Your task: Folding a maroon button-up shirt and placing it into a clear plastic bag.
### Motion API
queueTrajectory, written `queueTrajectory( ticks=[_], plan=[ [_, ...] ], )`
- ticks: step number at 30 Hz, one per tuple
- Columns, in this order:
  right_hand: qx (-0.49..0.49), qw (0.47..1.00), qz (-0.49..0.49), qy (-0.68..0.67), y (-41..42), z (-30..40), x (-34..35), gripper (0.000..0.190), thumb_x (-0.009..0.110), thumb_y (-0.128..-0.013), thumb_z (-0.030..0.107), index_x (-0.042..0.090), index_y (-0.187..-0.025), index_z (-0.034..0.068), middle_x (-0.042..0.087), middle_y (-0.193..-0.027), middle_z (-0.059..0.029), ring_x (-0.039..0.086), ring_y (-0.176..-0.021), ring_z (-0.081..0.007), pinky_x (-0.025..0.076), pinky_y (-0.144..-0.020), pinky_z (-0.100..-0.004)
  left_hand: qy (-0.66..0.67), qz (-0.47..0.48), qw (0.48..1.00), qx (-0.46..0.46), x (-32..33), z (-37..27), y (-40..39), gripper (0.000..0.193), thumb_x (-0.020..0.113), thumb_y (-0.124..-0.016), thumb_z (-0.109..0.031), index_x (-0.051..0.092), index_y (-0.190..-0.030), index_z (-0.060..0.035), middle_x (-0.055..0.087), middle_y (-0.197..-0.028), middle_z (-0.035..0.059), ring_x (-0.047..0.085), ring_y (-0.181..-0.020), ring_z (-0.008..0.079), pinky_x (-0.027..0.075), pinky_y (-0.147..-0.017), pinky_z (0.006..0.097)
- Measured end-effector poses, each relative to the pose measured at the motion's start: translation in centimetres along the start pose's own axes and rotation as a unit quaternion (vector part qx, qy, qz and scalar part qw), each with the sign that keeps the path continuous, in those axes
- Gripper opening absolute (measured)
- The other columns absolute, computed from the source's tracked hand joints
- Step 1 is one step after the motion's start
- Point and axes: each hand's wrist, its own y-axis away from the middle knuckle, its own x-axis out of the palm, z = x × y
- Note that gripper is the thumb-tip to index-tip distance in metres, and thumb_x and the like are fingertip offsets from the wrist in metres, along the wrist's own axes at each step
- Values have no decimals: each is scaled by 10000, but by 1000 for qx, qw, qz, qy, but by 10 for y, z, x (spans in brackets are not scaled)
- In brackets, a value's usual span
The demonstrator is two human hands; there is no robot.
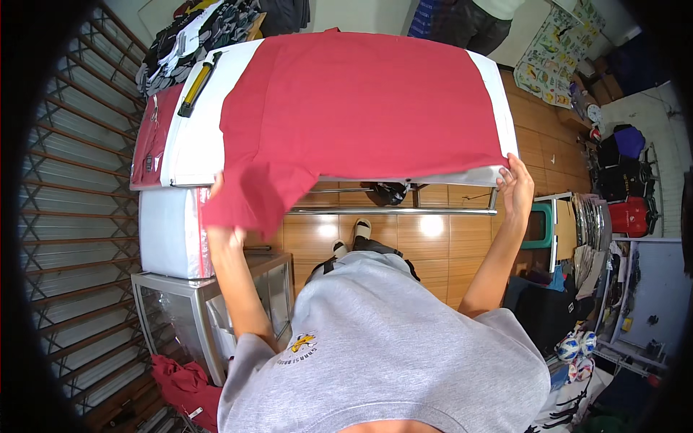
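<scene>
A red cloth garment [368, 103] lies spread over the white tabletop [203, 146], its near edge running along the table's front. At the front right corner, my right hand [515, 181] pinches the garment's hem. My left hand [224, 216] is at the sleeve on the left, which hangs over the front edge and is blurred; the cloth covers most of the fingers. A yellow and black tool [198, 86] rests on the table's left part. Beside it is a red garment in a clear plastic bag [154, 138].
A stack of clear plastic bags [170, 233] sits on a metal-framed glass cabinet [195, 287] at the left. Piled clothes [189, 43] stand beyond the table's far left. Another person [482, 24] stands beyond the far edge. A teal stool [538, 224] is at the right.
</scene>
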Motion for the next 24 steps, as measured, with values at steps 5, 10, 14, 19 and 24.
queueTrajectory(
  ticks=[5,10,14,19,24],
  plan=[
    [19,1000,8,-8,-55,2,24,392,664,-981,224,625,-1296,-6,669,-1136,-76,661,-975,-161,539,-780,-295,-31,-148,988,34,61,-14,-116,275,460,-1060,-300,619,-1085,-77,654,-885,-11,388,-457,29,371,-400,165],
    [7,998,6,-59,-79,-15,47,398,665,-980,158,599,-1307,-58,673,-1175,-164,679,-1022,-241,596,-810,-348,-36,56,997,42,105,-12,-173,616,492,-1066,-401,353,-1491,23,477,-1468,232,565,-1306,326,546,-958,341],
    [-109,986,-17,124,-73,-41,48,425,653,-986,186,583,-1329,-56,673,-1207,-174,675,-1058,-247,579,-858,-357,-358,-62,899,244,78,18,-170,675,484,-1070,-413,273,-1543,20,389,-1550,241,501,-1372,334,411,-1120,398],
    [-348,795,9,498,-31,-45,81,449,660,-982,231,580,-1350,-12,588,-1360,-223,557,-1267,-331,455,-1047,-424,-737,-46,593,321,33,61,-121,655,595,-1014,-337,367,-1508,28,438,-1515,266,394,-1431,417,286,-1178,523],
    [-146,678,75,716,-46,-69,75,809,395,-1009,618,274,-1592,70,164,-1655,-251,112,-1531,-460,79,-1154,-728,-885,-110,440,103,-8,61,-116,798,423,-1001,-606,280,-1596,-94,177,-1654,249,92,-1546,424,28,-1169,704]
  ],
)
